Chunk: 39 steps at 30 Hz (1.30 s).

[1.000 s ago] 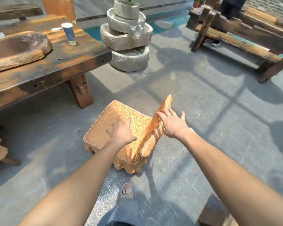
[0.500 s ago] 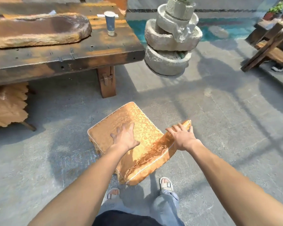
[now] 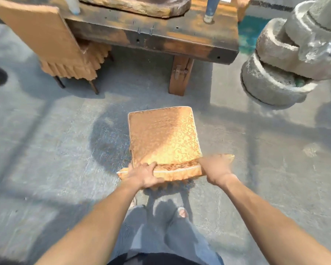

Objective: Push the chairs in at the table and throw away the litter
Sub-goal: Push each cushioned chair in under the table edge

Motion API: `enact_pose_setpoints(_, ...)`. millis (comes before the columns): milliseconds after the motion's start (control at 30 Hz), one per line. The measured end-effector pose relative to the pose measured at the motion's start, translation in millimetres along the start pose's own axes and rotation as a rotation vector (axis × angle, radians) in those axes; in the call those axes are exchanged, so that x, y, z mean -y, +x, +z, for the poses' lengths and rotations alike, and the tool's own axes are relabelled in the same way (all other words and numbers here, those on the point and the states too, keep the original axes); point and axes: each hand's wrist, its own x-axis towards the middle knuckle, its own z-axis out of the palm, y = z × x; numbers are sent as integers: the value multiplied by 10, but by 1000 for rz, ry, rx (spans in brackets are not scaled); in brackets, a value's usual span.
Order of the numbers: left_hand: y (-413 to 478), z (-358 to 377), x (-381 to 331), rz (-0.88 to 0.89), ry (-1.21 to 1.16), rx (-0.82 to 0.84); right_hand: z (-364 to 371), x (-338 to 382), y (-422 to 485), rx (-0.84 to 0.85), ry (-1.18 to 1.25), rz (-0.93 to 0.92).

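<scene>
A chair with a gold patterned cover stands on the grey floor in front of me, its seat pointing at the dark wooden table. My left hand grips the left end of the chair's backrest top, fingers curled over it. My right hand holds the right end of the same backrest. A blue paper cup stands on the table near its right end. A gap of floor separates chair and table.
A second gold-covered chair stands at the table's left. A stack of grey millstones rises at the right. A long stone slab lies on the table top. The table's wooden leg is straight ahead of the chair.
The chair has turned so that its seat faces the table. My left hand left the seat and took the backrest top; my right hand stayed on the backrest. I now stand behind the chair.
</scene>
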Motion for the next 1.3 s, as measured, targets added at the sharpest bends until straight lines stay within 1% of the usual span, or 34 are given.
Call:
enact_pose_setpoints(67, -91, 112, 11, 31, 115, -68, 107, 6, -33, -80, 20, -11)
enact_pose_setpoints(133, -120, 149, 35, 52, 164, -121, 193, 35, -35, -135, 23, -7)
enact_pose_setpoints(233, -86, 169, 12, 40, 212, -143, 300, 76, 19, -265, 21, -14)
enact_pose_setpoints(333, 2, 150, 23, 14, 204, -141, 346, 32, 143, -287, 14, -88)
enact_pose_setpoints(400, 13, 158, 64, 64, 218, -205, 363, -40, 197, -322, 34, -150)
enact_pose_setpoints(467, 41, 221, 110, 139, 251, -306, 424, -104, 271, -381, 22, -203)
enact_pose_setpoints(533, 83, 302, 144, 179, 276, -385, 467, -134, 328, -443, 6, -224)
enact_pose_setpoints(700, 289, 202, 207, 147, 290, -442, 293, -165, 559, -530, 8, -248)
enact_pose_setpoints(900, 589, -142, 457, 103, 294, -531, -158, -37, 1017, -536, 60, -273)
enact_pose_setpoints(1067, 835, -517, 871, 97, 291, -556, -533, 237, 1513, -563, 61, -291)
enact_pose_setpoints(1200, 1046, -918, 1231, 95, 291, -563, -872, 503, 1887, -594, 62, -271)
enact_pose_setpoints(1300, 1261, -1262, 1562, 117, 319, -537, -1185, 721, 2163, -560, 69, -252)
